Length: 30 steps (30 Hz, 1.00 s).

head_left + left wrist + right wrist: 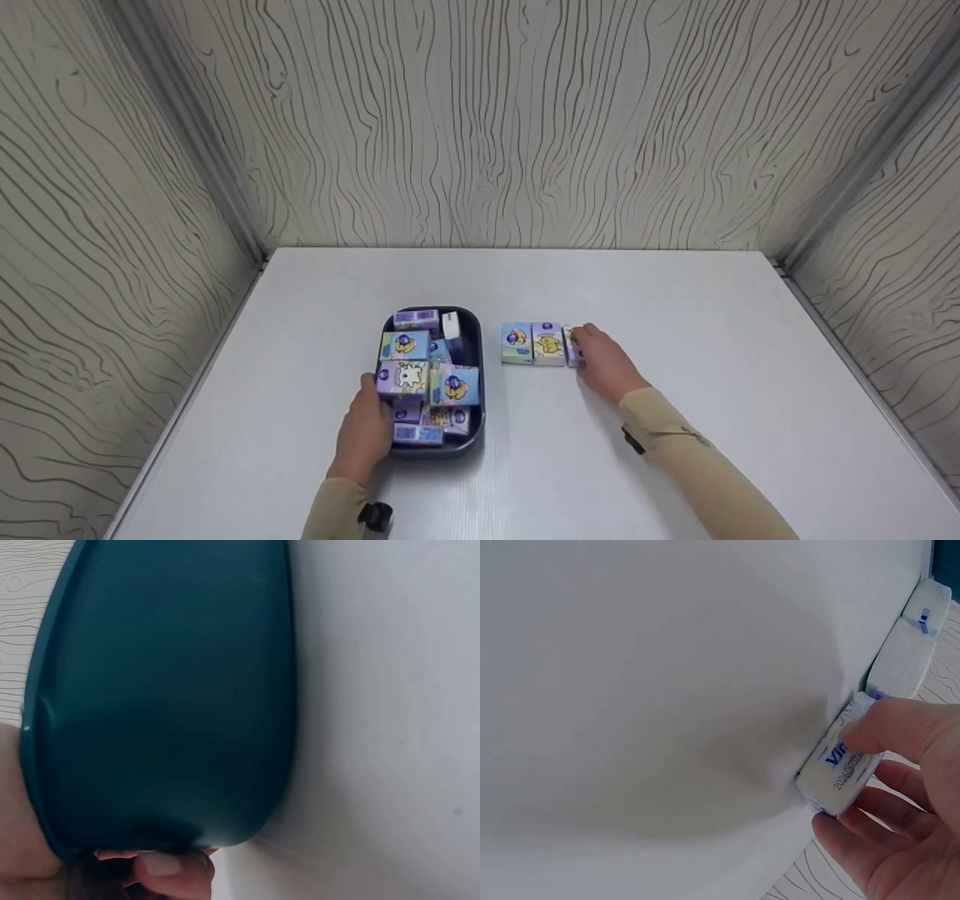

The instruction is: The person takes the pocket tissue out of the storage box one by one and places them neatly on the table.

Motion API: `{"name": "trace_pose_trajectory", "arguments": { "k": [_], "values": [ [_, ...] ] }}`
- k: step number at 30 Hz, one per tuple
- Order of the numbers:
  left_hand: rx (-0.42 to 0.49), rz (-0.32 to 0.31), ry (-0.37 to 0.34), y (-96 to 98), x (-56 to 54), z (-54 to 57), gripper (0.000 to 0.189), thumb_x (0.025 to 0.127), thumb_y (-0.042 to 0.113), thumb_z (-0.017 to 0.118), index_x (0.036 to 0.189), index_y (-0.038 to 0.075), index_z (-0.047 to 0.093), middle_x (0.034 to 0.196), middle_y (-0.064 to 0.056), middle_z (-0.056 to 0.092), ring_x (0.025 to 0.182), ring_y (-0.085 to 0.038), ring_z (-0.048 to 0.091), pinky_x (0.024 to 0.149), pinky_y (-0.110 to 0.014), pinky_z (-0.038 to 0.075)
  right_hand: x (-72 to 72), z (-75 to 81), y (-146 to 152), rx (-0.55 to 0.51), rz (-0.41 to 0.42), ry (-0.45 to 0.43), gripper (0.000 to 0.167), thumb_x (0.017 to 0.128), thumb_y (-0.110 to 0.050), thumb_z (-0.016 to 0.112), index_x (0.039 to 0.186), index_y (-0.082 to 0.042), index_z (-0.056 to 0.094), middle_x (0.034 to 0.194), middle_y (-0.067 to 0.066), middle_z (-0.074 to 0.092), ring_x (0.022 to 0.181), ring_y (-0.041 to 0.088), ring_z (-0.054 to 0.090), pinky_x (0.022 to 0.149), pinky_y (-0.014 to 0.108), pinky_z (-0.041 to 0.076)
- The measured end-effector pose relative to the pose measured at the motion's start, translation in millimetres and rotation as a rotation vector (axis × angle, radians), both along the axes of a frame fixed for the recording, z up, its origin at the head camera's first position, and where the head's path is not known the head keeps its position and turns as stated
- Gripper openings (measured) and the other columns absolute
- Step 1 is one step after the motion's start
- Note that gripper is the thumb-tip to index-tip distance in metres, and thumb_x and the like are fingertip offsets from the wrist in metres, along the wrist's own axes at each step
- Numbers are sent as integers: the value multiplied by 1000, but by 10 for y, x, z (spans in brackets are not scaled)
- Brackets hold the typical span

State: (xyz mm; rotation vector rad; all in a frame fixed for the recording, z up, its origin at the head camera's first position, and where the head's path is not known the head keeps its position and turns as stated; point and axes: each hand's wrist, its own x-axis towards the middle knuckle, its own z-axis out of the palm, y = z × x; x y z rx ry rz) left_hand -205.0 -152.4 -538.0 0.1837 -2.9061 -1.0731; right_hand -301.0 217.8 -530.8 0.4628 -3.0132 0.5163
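Observation:
My right hand [607, 365] pinches a small pack of tissues [838, 774] standing on the table, thumb and fingers on its sides. This pack is at the right end of a row, beside a purple pack with a yellow animal [548, 345] and a blue pack [517, 343]. My left hand [363, 431] grips the near left side of a dark teal plastic basin [172, 712], fingers bent at its rim. Several tissue packs are heaped in the basin, among them a purple one with a white animal [403, 377] and a blue one [454, 385].
The white table [637, 289] ends at a wood-grain patterned back wall [480, 150]. Similar panels stand at left and right, with grey corner posts [199, 135]. The basin is left of the row, with a narrow strip of table between them.

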Motion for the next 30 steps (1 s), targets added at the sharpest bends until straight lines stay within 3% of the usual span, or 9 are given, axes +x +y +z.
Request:
{"name": "trace_pose_trajectory", "arguments": {
  "k": [14,23,30],
  "values": [
    [21,-11,-2,-8,12,7,47,99,7,36,141,-10,24,131,-31,47,118,-43,50,95,-53,42,11,2,-73,8,-4,30,41,85,5,64,124,5,53,115,18,57,110,34,56,96,46,44],
    [-14,-10,38,-23,-10,-32,43,97,6,39,136,-8,29,118,-28,55,105,-41,58,84,-52,47,7,-37,-81,23,10,57,36,83,6,65,117,2,55,109,15,56,103,32,58,91,43,47],
    [0,-5,21,-14,-15,-36,44,98,7,38,138,-8,27,122,-29,53,109,-41,56,87,-52,46,6,-29,-89,19,13,59,35,83,6,66,116,2,55,109,14,57,103,32,58,91,43,47]
  ]
}}
